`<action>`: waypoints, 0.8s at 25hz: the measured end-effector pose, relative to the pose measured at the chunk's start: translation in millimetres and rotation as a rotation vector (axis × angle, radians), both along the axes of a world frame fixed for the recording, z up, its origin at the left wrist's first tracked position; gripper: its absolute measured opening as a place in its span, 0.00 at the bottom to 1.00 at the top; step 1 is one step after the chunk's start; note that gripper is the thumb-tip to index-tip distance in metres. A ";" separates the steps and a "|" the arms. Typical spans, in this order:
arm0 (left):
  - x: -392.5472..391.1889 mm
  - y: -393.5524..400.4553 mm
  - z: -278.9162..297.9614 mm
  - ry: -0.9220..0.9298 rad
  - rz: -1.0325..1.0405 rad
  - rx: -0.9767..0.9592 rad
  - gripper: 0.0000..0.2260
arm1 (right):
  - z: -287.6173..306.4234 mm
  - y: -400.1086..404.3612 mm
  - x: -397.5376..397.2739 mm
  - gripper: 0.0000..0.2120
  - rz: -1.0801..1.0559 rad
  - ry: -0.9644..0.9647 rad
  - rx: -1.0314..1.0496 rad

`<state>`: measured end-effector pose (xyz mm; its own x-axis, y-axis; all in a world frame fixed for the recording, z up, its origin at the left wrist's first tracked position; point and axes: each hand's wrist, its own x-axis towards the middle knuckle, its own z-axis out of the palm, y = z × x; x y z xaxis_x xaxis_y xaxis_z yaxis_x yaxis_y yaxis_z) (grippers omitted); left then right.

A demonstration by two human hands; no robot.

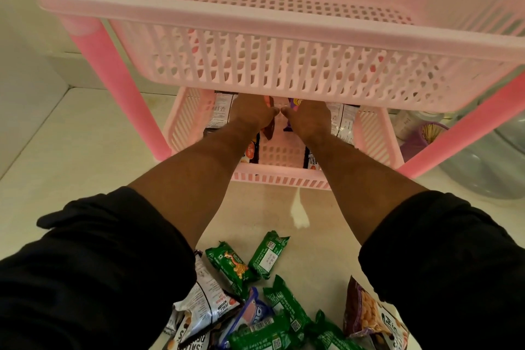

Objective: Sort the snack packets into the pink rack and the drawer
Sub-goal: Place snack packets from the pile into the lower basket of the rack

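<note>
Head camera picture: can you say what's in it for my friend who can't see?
Both hands, left hand and right hand, reach into the lower shelf of a pink rack among snack packets there. The top basket looks empty, and more packets, mostly green packets, lie on the counter nearby.

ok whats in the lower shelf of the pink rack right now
Both hands, left hand and right hand, reach into the lower shelf among several snack packets. The top basket and the arms hide much of it.
</note>
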<state>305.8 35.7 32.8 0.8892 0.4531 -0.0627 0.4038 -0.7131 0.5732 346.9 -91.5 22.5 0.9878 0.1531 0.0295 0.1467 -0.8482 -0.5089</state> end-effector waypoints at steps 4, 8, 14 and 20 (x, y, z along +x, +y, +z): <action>-4.2 -3.1 5.3 -0.026 -0.021 0.061 0.15 | 1.6 -0.3 0.1 0.30 0.014 0.014 0.039; -12.4 -4.2 15.6 -0.032 -0.016 0.138 0.16 | 8.7 -4.8 -6.1 0.28 0.029 -0.051 0.044; -42.6 -12.8 27.2 -0.195 0.004 0.101 0.06 | 27.0 -14.1 -40.6 0.21 -0.005 -0.194 0.099; -100.3 -25.1 34.9 -0.336 -0.073 0.110 0.11 | 37.5 -39.7 -89.8 0.08 0.052 -0.275 0.098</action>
